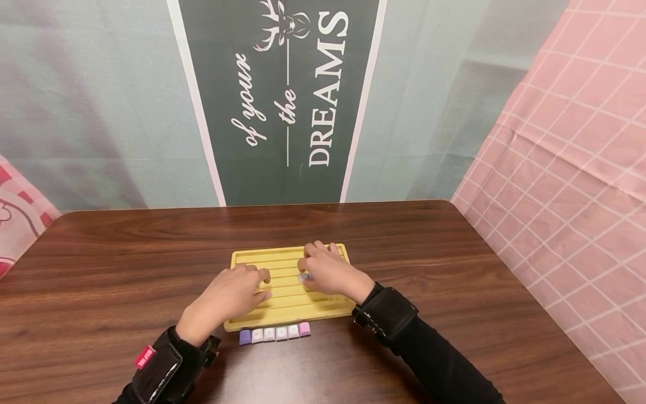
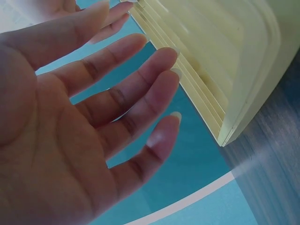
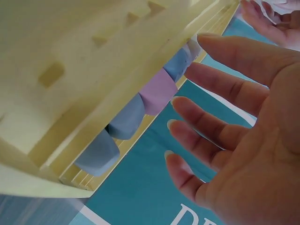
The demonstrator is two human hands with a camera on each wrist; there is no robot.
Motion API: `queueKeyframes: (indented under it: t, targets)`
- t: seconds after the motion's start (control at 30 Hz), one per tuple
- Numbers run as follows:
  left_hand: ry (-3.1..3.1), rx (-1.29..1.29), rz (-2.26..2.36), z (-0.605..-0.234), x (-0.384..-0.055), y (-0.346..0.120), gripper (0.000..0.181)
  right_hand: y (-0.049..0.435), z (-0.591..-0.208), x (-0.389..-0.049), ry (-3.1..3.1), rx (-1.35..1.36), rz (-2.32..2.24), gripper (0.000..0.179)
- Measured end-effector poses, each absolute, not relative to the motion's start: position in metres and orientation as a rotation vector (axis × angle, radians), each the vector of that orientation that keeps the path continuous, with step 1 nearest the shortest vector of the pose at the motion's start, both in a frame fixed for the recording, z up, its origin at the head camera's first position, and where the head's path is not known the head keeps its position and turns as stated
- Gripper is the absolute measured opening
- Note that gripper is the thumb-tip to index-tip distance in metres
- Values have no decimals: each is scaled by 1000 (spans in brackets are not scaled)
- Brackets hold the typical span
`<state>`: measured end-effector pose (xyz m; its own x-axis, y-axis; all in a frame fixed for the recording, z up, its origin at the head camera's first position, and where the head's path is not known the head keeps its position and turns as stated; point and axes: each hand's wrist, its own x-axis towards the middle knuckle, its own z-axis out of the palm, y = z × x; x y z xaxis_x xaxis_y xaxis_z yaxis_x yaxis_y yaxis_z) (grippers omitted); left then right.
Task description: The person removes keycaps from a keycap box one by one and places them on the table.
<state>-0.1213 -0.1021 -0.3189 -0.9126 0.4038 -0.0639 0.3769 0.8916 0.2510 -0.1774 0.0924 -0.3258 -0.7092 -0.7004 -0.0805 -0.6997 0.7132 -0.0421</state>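
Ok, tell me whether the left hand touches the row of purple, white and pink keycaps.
Apart: the head view shows part of the yellow ridged tray between the left hand and the keycap row.

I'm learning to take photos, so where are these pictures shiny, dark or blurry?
Head view: pale glare on the table, lettering on the keycaps too small to read; left wrist view: washed-out top-left corner, left hand dim; right wrist view: yellow tray looks soft, right hand shaded.
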Motion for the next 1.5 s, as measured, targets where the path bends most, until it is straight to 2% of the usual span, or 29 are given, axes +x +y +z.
queueKeyframes:
  t: [0.4, 1.5]
  targets:
    - [2941, 618, 377, -321, -120, -100, 22, 91, -329, -179, 2839, -1164, 18, 4]
    - [2951, 635, 381, -319, -118, -98, 22, 99, -328, -177, 2907, -1252, -45, 8]
